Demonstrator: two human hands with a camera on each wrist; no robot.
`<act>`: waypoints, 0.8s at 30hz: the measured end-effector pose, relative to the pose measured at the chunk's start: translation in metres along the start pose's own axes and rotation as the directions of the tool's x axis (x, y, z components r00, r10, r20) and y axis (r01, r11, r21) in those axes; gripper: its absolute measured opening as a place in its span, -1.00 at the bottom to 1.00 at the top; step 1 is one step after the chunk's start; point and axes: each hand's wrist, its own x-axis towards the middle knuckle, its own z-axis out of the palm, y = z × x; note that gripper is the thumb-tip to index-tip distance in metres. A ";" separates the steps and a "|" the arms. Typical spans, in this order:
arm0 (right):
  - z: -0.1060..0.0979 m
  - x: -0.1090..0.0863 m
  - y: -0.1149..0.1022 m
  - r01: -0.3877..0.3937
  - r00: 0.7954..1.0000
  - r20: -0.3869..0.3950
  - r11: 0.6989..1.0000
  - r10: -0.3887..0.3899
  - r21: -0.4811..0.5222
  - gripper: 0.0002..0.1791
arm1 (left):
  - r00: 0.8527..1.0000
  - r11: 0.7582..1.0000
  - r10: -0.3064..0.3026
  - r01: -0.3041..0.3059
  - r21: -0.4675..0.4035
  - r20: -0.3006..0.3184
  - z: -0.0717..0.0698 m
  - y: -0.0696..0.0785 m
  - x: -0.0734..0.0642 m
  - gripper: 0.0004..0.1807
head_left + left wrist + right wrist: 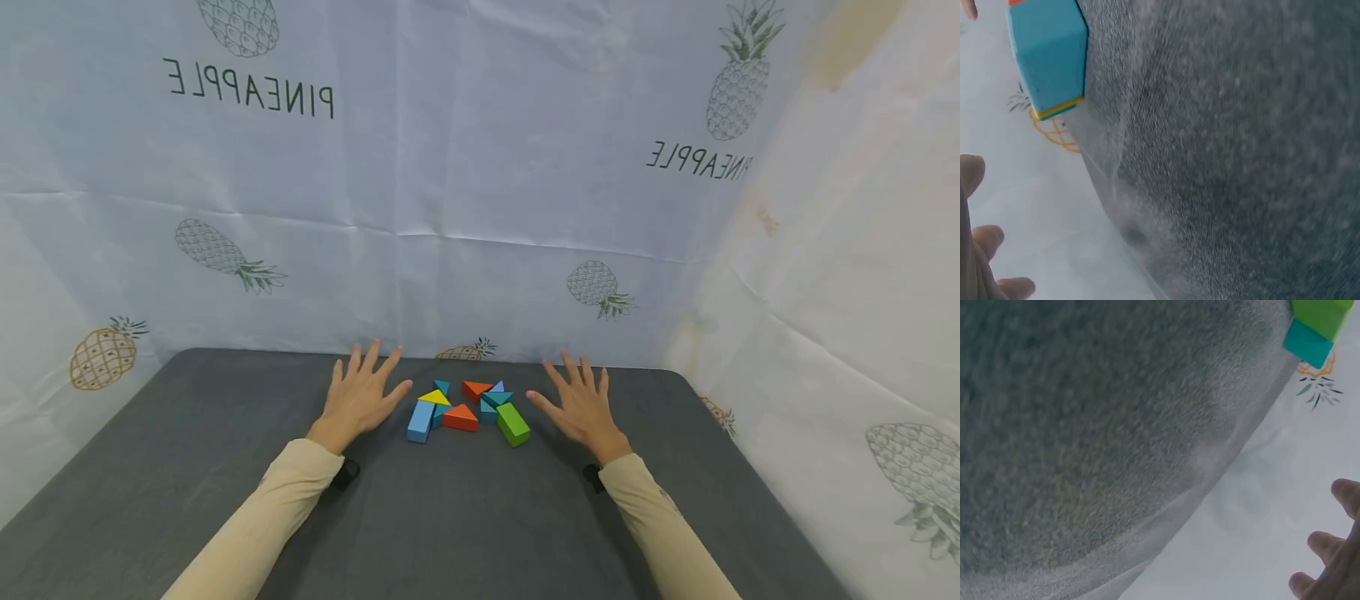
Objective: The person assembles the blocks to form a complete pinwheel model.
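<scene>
Between the two hands lies a loose group of coloured toy blocks on the dark table. My left hand [358,402], fingers spread, is left of the group and holds nothing; its thumb points toward a light blue rectangular block [421,422]. On the other side my right hand [583,408] is likewise spread and holds nothing, its thumb near a green rectangular block [513,425]. In the middle are a yellow triangle [434,397], a red triangle [460,418], another red triangle [476,390] and a teal triangle [497,399]. Several small blue pieces are partly hidden among them.
The dark grey table [465,525] has rounded far corners. Right behind it hangs a white curtain [480,167] printed with pineapples and mirrored lettering, and this cloth continues along the right side. Black wrist straps [346,474] show at the sleeves.
</scene>
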 end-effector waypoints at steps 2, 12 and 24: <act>0.001 -0.001 -0.001 -0.007 1.000 0.002 1.000 0.007 0.007 -0.15 | 1.000 1.000 0.004 -0.004 -0.005 0.006 0.000 0.002 -0.001 -0.25; 0.006 -0.008 -0.011 0.006 1.000 0.021 0.998 -0.007 0.058 -0.17 | 0.999 1.000 0.009 -0.008 -0.021 0.048 0.001 0.011 -0.009 -0.27; 0.004 -0.016 -0.030 0.025 0.996 0.082 0.994 -0.034 0.108 -0.22 | 0.996 0.997 0.044 -0.039 -0.069 0.083 0.005 0.024 -0.017 -0.35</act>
